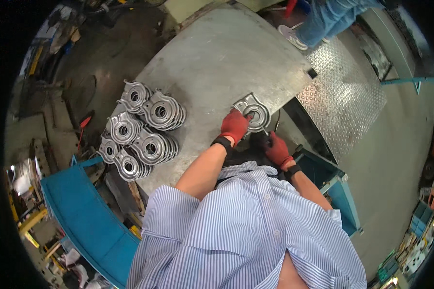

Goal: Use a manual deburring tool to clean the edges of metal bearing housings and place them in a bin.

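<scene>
A round stamped metal plate (260, 117) with a raised ring, a centre hole and a squared tab lies at the right edge of the steel table, just ahead of my body. My left hand (235, 125), in a red glove, is closed on its near left side, with fingers reaching to the centre hole. Close to the plate's near rim is my right hand (278, 149), also red-gloved. Its fingers are pinched together around something thin and small that I cannot make out.
Several stacks of similar metal plates (161, 111) stand on the left part of the steel table (212, 53). A blue metal stand (87, 212) is at lower left, a teal bin (345, 192) to my right. Another person's legs (325, 21) show beyond a tread-plate floor panel (345, 89).
</scene>
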Action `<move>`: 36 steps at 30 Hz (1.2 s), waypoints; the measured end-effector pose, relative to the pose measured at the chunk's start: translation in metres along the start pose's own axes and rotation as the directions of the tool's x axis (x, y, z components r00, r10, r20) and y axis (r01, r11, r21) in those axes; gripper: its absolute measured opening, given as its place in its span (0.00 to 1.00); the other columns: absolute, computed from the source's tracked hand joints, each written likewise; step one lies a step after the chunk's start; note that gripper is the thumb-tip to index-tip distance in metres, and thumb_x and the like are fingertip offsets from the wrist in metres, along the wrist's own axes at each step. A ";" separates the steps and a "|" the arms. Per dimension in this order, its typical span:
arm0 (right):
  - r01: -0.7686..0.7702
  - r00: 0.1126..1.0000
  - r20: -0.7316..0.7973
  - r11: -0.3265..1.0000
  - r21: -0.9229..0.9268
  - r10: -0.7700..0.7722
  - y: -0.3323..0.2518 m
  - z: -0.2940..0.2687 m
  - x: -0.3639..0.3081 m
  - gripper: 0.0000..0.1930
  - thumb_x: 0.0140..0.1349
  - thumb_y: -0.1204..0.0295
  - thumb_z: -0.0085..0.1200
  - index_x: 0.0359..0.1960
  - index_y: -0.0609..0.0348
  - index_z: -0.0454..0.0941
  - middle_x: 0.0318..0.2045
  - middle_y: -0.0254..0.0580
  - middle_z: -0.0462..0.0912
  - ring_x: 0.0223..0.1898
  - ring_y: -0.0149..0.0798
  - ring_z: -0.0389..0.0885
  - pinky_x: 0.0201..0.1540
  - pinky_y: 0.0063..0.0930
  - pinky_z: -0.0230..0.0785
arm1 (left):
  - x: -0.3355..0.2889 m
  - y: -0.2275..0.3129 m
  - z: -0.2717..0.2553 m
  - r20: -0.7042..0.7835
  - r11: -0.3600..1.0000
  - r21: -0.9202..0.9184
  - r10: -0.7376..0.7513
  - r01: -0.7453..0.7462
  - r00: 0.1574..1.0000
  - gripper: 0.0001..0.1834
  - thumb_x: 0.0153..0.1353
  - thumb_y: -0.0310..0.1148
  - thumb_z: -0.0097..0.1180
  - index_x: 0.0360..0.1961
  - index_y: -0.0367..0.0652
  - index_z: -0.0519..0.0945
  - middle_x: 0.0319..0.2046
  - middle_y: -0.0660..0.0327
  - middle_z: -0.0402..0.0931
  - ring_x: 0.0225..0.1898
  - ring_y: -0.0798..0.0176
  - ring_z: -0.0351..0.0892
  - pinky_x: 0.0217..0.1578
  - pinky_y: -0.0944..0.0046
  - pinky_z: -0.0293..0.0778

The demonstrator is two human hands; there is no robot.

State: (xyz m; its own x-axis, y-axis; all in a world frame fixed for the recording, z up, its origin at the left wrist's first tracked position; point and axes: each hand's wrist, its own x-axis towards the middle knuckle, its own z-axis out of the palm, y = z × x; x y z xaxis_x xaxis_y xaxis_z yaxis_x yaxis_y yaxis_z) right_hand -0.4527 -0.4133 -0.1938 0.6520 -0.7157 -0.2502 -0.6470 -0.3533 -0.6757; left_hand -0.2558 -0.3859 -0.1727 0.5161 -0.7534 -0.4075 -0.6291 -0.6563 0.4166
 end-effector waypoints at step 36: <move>0.005 0.986 -0.161 0.976 0.216 0.030 -0.012 -0.001 -0.010 0.16 0.57 0.70 0.52 0.45 0.67 0.69 0.31 0.53 0.79 0.31 0.47 0.77 0.34 0.34 0.67 | -0.189 -0.548 -0.276 -0.521 0.842 0.118 -0.399 0.526 0.755 0.25 0.53 0.49 0.55 0.41 0.37 0.76 0.36 0.42 0.75 0.43 0.41 0.73 0.42 0.50 0.69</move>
State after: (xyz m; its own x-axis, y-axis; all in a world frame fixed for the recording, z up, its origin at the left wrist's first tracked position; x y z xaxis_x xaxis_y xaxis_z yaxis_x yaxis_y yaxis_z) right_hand -0.4515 -0.4030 -0.1822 0.5599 -0.8138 -0.1556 -0.5432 -0.2187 -0.8106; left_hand 0.1517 0.1041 -0.0999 0.9432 -0.3285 -0.0504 -0.3267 -0.9443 0.0404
